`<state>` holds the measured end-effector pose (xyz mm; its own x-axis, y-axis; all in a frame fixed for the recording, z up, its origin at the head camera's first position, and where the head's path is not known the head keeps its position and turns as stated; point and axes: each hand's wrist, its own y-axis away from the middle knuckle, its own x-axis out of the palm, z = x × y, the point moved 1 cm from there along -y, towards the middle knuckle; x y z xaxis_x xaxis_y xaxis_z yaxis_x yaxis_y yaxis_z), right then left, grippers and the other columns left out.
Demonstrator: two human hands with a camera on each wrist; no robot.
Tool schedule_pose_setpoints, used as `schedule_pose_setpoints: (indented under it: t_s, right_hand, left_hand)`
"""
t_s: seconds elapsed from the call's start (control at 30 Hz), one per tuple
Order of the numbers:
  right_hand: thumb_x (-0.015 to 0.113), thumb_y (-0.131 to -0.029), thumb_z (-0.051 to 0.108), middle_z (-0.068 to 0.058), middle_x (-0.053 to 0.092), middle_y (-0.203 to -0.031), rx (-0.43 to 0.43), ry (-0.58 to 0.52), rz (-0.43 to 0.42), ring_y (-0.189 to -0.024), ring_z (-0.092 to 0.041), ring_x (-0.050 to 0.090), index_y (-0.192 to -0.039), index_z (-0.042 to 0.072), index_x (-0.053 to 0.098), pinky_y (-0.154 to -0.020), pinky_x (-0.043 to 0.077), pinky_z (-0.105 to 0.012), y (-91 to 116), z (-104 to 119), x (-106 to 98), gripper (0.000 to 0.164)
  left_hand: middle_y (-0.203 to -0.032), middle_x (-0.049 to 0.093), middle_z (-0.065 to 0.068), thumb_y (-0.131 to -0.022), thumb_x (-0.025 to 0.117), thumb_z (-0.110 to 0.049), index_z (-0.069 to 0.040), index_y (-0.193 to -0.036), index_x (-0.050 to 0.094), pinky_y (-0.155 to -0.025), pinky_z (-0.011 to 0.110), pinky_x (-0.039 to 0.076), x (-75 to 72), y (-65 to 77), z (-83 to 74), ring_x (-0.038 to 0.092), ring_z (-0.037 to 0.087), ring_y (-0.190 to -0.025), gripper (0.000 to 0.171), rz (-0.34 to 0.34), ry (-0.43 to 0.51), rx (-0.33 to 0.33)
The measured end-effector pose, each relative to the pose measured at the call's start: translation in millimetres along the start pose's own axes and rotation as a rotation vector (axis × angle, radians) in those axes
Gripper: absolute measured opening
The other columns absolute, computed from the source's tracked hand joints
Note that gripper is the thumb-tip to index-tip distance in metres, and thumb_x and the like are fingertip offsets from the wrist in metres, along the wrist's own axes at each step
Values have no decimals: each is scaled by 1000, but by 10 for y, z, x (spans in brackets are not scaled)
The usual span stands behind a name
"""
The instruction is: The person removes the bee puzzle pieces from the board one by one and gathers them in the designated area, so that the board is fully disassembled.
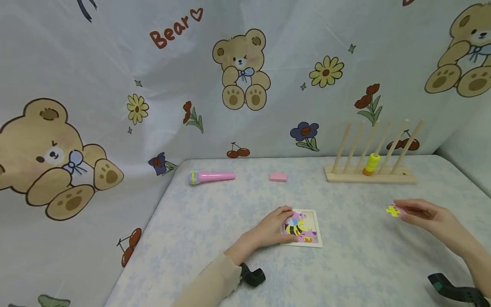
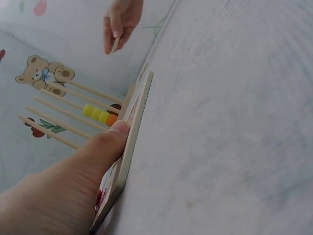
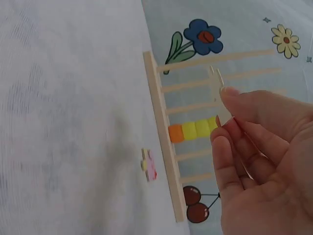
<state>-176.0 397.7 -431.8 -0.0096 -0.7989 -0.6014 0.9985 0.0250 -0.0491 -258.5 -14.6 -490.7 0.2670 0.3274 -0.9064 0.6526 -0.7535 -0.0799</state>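
My left hand [image 1: 270,228] grips the left side of a square bee jigsaw puzzle board [image 1: 319,232] lying on the table, thumb at the near edge and fingers at the far edge. A bee on pink shows inside its pale wooden frame, with a pale bare patch at the upper right. Off to the right, my right hand [image 1: 431,217] pinches a yellow and pink puzzle piece [image 1: 393,210] between thumb and fingers above the table. The right wrist view shows its pale back, and another pink and yellow puzzle piece [image 3: 148,165] lying on the table beyond the hand.
At the back right stands a wooden peg rack [image 1: 368,179] with yellow and orange beads [image 1: 371,164] on one peg. A pink toy microphone [image 1: 212,177] lies at the back left, and a pink block [image 1: 278,177] at the back middle. A bear-print cloth [image 1: 172,76] hangs behind the table.
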Motion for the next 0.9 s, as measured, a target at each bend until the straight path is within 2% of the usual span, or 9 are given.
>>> schedule_pose_setpoints:
  t_s: [0.13,0.23,0.53,0.63,0.73,0.83,0.9]
  right_hand:
    - [61,-94,28,34,42,-106,25,88,-18,-86,17,47,-130,-4,49,-64,49,-16,31,-176,-74,50]
    - [61,-93,29,36,42,-103,58,98,-27,-84,18,46,-129,-7,48,-64,48,-15,45,-288,-103,52]
    - [60,-93,38,29,43,-105,175,77,87,-83,14,50,-133,-11,44,-66,49,-21,56,-471,-81,65]
    - [62,-92,37,19,50,-109,183,88,82,-83,13,51,-133,-11,44,-66,50,-21,42,-547,-55,66]
    - [64,-90,39,-3,57,-117,191,123,77,-82,15,50,-133,-9,46,-65,49,-19,30,-628,-14,67]
    - [63,-89,44,-24,51,-125,193,171,75,-80,18,46,-132,-8,48,-64,48,-19,16,-690,14,69]
    - [63,-89,45,-31,47,-128,181,218,64,-79,18,44,-131,-8,49,-64,48,-20,4,-713,15,68]
  left_hand:
    - [-149,29,3,-85,62,-54,-6,-144,37,-108,28,24,-44,-19,-7,25,13,-136,80,3,17,7]
    - [-149,29,4,-85,62,-54,-6,-145,37,-108,27,23,-69,-30,-25,24,13,-137,81,10,21,9]
    - [-150,28,4,-86,63,-53,-5,-145,36,-109,28,21,-81,5,-37,20,14,-138,80,22,18,-17]
    - [-150,28,4,-85,63,-53,-6,-145,37,-109,28,21,-77,5,-33,19,13,-139,80,20,16,-17]
    - [-150,28,4,-86,62,-53,-6,-145,36,-109,27,21,-74,6,-30,20,13,-138,80,20,9,-13]
    - [-150,29,4,-86,62,-53,-5,-145,36,-109,27,22,-64,12,-24,22,14,-138,80,19,10,-6]
    - [-149,29,5,-86,61,-54,-5,-145,36,-109,27,22,-52,10,-18,23,14,-137,80,15,12,-2]
